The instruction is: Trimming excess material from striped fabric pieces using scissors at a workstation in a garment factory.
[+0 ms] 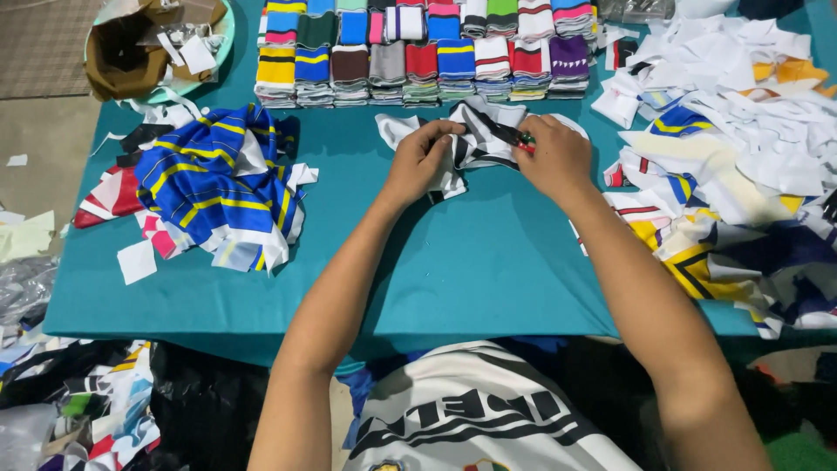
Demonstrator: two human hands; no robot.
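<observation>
A black-and-white striped fabric piece is held flat on the teal table just above the centre of the view, at about 12 o'clock from the person's body. The left hand is closed over the piece's left edge, with the fingers curled and pinching the cloth. The right hand is closed around a small red-handled cutting tool, whose dark blade is laid across the fabric towards 10 o'clock; the kind of tool cannot be told exactly. Towards 9 o'clock of the hands, a heap of blue-and-yellow striped fabric is piled on the table, with red and white scraps beside it. At 12 o'clock, beyond the held piece, rows of folded striped cuffs in many colours are stacked side by side. At 3 o'clock, a large pile of white, yellow and navy offcuts is spread over the table's right end. At 10 o'clock, a round tray with a brown paper bag is seen at the table corner.
</observation>
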